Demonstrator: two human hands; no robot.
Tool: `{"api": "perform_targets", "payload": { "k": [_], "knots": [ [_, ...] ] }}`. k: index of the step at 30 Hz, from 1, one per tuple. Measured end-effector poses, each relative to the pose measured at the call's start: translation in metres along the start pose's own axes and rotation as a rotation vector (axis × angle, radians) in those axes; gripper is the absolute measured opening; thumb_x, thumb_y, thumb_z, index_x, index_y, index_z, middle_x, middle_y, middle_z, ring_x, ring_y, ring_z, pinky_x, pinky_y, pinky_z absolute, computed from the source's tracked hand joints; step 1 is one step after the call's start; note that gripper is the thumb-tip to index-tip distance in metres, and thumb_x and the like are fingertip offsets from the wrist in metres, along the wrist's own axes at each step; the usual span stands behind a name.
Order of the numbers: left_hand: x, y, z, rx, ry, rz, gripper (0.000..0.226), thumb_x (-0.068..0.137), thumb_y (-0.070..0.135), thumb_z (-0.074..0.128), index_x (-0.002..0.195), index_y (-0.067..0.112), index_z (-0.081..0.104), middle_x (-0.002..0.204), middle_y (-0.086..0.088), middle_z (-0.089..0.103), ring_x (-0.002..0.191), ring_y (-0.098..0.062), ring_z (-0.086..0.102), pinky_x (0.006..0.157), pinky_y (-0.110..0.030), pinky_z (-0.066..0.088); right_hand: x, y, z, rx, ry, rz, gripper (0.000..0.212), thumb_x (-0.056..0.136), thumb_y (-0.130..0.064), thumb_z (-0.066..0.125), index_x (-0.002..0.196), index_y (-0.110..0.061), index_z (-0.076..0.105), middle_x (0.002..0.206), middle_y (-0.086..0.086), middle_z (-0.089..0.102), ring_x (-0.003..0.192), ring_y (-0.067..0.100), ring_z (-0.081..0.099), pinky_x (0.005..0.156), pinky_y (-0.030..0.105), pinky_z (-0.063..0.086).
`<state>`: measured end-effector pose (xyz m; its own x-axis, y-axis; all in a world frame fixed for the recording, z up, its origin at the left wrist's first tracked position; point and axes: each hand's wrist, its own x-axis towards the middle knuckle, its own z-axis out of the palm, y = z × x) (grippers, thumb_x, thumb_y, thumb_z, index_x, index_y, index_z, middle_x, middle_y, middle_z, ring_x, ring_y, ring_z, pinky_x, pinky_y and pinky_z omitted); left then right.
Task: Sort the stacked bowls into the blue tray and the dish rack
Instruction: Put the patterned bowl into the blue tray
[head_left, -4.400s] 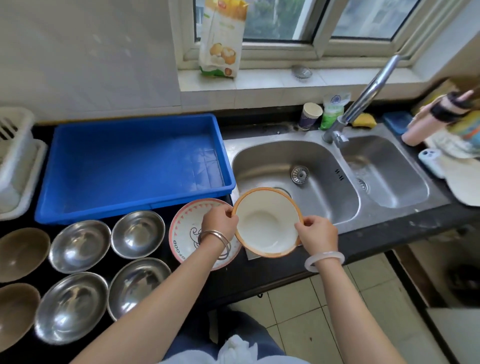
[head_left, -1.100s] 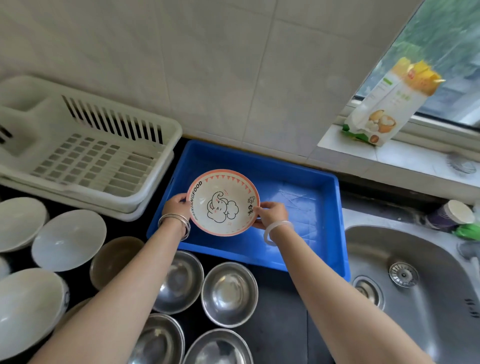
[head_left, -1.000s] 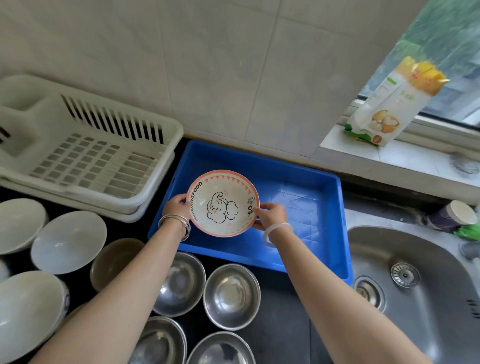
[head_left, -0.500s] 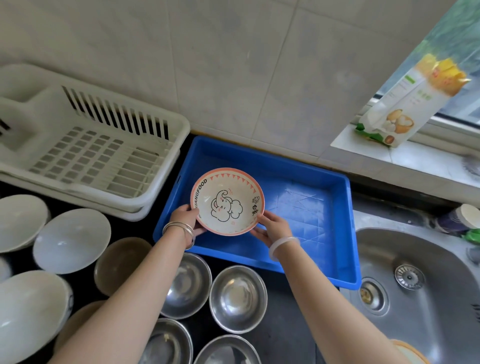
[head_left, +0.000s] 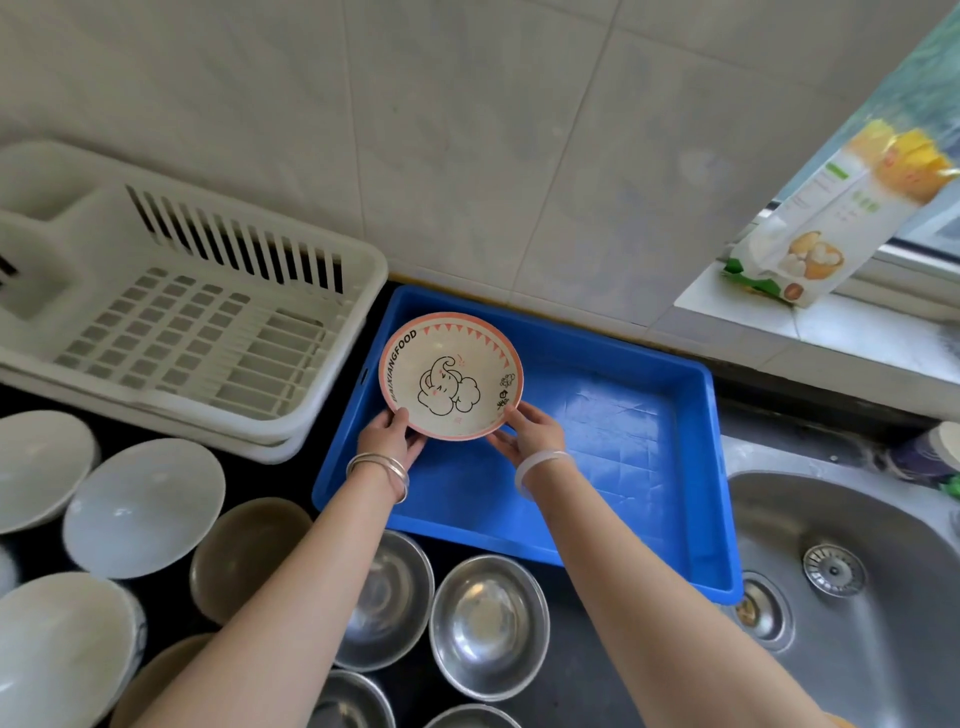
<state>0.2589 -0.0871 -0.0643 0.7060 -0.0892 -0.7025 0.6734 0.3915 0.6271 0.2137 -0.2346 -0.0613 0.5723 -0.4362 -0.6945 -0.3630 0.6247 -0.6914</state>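
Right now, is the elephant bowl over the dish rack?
No, the elephant bowl is over the blue tray's far left corner, beside the dish rack, with the left hand and right hand on its near rim.

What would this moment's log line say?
step: placing elephant bowl | where: blue tray, far-left corner | left hand: grips rim | right hand: grips rim

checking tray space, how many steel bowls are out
4 steel bowls: two side by side before the blue tray, two nearer at the bottom edge; more may be hidden.
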Motion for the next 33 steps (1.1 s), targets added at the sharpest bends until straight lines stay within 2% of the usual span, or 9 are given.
{"api": "perform_targets", "payload": {
  "k": [9, 19, 20, 21, 23, 25, 28, 31, 33],
  "knots": [
    [0.002, 0.002, 0.005, 0.036, 0.01, 0.023, 0.032, 0.096, 0.006, 0.042, 0.126, 0.004, 0.052, 0.126, -0.018, 0.054, 0.121, -0.031, 0.05, 0.093, -0.034, 0.047, 0.004, 0.002, 0.001, -0.029, -0.004, -0.044, 0.037, 0.091, -0.009, 0.056, 0.127, -0.003, 0.05, 0.121, 0.021, 0.062, 0.082, 0.028, 0.067, 0.074, 0.033, 0.055],
    [-0.044, -0.021, 0.006, 0.173, -0.033, 0.094, 0.018, 0.094, 0.008, 0.046, 0.1, 0.003, 0.062, 0.095, -0.015, 0.053, 0.099, -0.025, 0.05, 0.079, -0.022, 0.05, -0.028, -0.004, -0.028, -0.219, -0.109, -0.122, 0.036, 0.095, -0.019, 0.051, 0.13, -0.011, 0.05, 0.124, 0.011, 0.06, 0.098, 0.025, 0.062, 0.084, 0.034, 0.051],
    [-0.054, -0.028, 0.008, 0.199, -0.039, 0.099, 0.02, 0.094, 0.007, 0.045, 0.103, -0.001, 0.061, 0.098, -0.023, 0.055, 0.094, -0.016, 0.033, 0.079, -0.021, 0.05, -0.036, -0.008, -0.036, -0.229, -0.102, -0.146, 0.035, 0.095, -0.017, 0.049, 0.129, -0.01, 0.05, 0.122, 0.011, 0.06, 0.096, 0.025, 0.062, 0.083, 0.033, 0.052],
    [-0.065, -0.037, 0.01, 0.229, -0.039, 0.111, 0.028, 0.094, 0.006, 0.045, 0.117, -0.005, 0.055, 0.111, -0.028, 0.056, 0.132, -0.035, 0.036, 0.083, -0.023, 0.049, -0.046, -0.011, -0.045, -0.246, -0.095, -0.174, 0.032, 0.096, -0.017, 0.048, 0.127, -0.01, 0.051, 0.118, 0.01, 0.061, 0.094, 0.025, 0.063, 0.079, 0.032, 0.052],
    [-0.092, -0.061, 0.018, 0.283, -0.066, 0.106, 0.04, 0.094, 0.006, 0.045, 0.133, -0.005, 0.042, 0.128, -0.023, 0.052, 0.112, -0.031, 0.055, 0.086, -0.025, 0.047, -0.069, -0.016, -0.067, -0.318, -0.087, -0.238, 0.026, 0.096, -0.019, 0.047, 0.119, -0.013, 0.055, 0.111, 0.007, 0.062, 0.085, 0.02, 0.064, 0.069, 0.024, 0.051],
    [-0.122, -0.089, 0.029, 0.348, -0.13, 0.079, 0.038, 0.094, 0.006, 0.046, 0.131, -0.004, 0.045, 0.115, -0.017, 0.054, 0.094, -0.024, 0.057, 0.075, -0.019, 0.051, -0.095, -0.016, -0.098, -0.409, -0.077, -0.293, 0.019, 0.095, -0.019, 0.048, 0.111, -0.017, 0.058, 0.106, 0.005, 0.063, 0.078, 0.014, 0.065, 0.063, 0.02, 0.049],
    [-0.162, -0.134, 0.047, 0.475, -0.237, 0.033, 0.033, 0.094, 0.005, 0.046, 0.125, -0.004, 0.05, 0.103, -0.012, 0.053, 0.091, -0.023, 0.054, 0.073, -0.023, 0.049, -0.129, -0.008, -0.156, -0.531, 0.016, -0.358, 0.014, 0.093, -0.018, 0.05, 0.102, -0.021, 0.061, 0.102, 0.005, 0.067, 0.075, 0.01, 0.065, 0.064, 0.021, 0.05],
    [-0.194, -0.175, 0.057, 0.657, -0.349, 0.088, 0.029, 0.092, 0.006, 0.049, 0.119, -0.001, 0.057, 0.101, -0.011, 0.06, 0.091, -0.021, 0.058, 0.073, -0.021, 0.052, -0.157, 0.001, -0.221, -0.683, 0.211, -0.421, 0.015, 0.091, -0.017, 0.054, 0.1, -0.019, 0.066, 0.101, 0.008, 0.071, 0.084, 0.018, 0.068, 0.078, 0.035, 0.053],
    [-0.209, -0.199, 0.061, 0.836, -0.42, 0.133, 0.029, 0.091, 0.01, 0.053, 0.119, 0.006, 0.06, 0.109, -0.011, 0.066, 0.093, -0.018, 0.061, 0.081, -0.026, 0.053, -0.174, 0.008, -0.264, -0.81, 0.344, -0.44, 0.018, 0.091, -0.018, 0.055, 0.103, -0.016, 0.068, 0.101, 0.006, 0.071, 0.094, 0.019, 0.066, 0.079, 0.029, 0.048]
  ]
}}
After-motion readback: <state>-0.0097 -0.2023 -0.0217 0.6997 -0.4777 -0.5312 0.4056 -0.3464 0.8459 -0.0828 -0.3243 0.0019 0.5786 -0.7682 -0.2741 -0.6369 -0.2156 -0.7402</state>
